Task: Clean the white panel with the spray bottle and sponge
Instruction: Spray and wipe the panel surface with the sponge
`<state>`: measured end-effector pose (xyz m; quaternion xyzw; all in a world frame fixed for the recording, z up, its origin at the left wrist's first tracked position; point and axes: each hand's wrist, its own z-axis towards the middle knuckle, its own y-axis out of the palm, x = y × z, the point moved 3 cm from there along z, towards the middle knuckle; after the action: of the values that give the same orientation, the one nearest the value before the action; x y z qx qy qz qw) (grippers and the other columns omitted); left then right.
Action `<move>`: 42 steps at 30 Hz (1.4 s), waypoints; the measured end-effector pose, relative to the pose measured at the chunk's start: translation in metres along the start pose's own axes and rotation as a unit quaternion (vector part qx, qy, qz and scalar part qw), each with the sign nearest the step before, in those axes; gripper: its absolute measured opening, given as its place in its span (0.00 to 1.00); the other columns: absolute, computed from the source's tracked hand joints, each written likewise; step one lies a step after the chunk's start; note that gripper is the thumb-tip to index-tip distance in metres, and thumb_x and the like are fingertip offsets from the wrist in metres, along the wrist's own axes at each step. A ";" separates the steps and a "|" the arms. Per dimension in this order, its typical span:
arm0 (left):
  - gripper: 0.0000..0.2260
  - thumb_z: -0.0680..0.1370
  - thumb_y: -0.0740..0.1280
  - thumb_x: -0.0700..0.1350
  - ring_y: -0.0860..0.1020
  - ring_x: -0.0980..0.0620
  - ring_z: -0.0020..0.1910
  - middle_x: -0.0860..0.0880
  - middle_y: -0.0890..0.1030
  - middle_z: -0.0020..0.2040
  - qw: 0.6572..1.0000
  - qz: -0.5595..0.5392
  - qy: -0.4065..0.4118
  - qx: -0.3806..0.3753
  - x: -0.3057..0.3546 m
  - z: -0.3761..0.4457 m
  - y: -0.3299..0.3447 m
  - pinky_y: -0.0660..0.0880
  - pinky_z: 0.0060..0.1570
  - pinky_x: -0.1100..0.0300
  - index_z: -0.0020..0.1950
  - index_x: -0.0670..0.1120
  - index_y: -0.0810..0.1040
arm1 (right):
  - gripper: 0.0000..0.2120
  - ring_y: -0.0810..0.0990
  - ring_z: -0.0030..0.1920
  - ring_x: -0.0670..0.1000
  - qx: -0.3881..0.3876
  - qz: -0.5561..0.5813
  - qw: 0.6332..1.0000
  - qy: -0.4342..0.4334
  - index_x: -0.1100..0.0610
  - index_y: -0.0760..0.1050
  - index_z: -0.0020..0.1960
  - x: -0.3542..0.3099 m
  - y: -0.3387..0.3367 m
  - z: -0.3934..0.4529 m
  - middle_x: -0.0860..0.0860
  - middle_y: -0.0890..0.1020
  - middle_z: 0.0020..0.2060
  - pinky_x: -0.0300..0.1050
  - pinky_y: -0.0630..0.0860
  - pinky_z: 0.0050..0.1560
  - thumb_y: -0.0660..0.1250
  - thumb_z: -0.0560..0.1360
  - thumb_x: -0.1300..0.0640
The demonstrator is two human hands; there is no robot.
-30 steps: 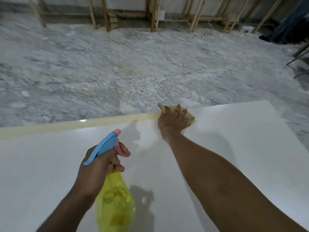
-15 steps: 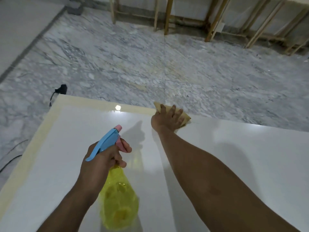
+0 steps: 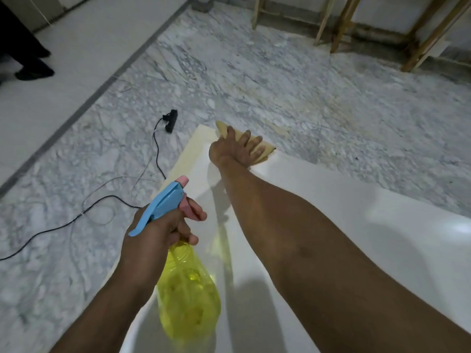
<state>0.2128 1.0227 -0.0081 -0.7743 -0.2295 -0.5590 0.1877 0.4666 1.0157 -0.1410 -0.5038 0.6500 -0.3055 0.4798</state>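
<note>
the right hand (image 3: 235,146) presses flat on the sponge (image 3: 257,149) at the far corner of the white panel (image 3: 356,225), so i think the wiping is going on. the left hand (image 3: 158,230) grips the spray bottle (image 3: 187,289) over the panel's near edge, one finger on the trigger. i cannot tell how much is clean; most of the shiny panel looks left to do. it lies over a marble floor (image 3: 305,85), with a black cord (image 3: 156,146) and wood frames (image 3: 418,42) nearby.

Sponge (image 3: 257,146) mostly under right hand (image 3: 235,149); spray bottle (image 3: 187,289) neck hidden (left hand (image 3: 158,235)).
</note>
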 end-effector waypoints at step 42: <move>0.20 0.68 0.60 0.37 0.77 0.45 0.34 0.38 0.81 0.38 0.997 0.012 -0.046 0.067 0.022 -0.180 0.024 0.77 0.33 0.55 0.57 0.41 0.83 | 0.25 0.81 0.65 0.60 -0.358 0.655 0.666 -0.006 0.55 0.75 0.70 0.134 -0.106 -0.250 0.56 0.83 0.64 0.64 0.74 0.67 0.60 0.82 0.40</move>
<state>0.0922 0.9075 0.0664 -0.7875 -0.2655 -0.5044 0.2346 0.2672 0.8353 -0.0020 -0.0835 0.8693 0.3459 0.3431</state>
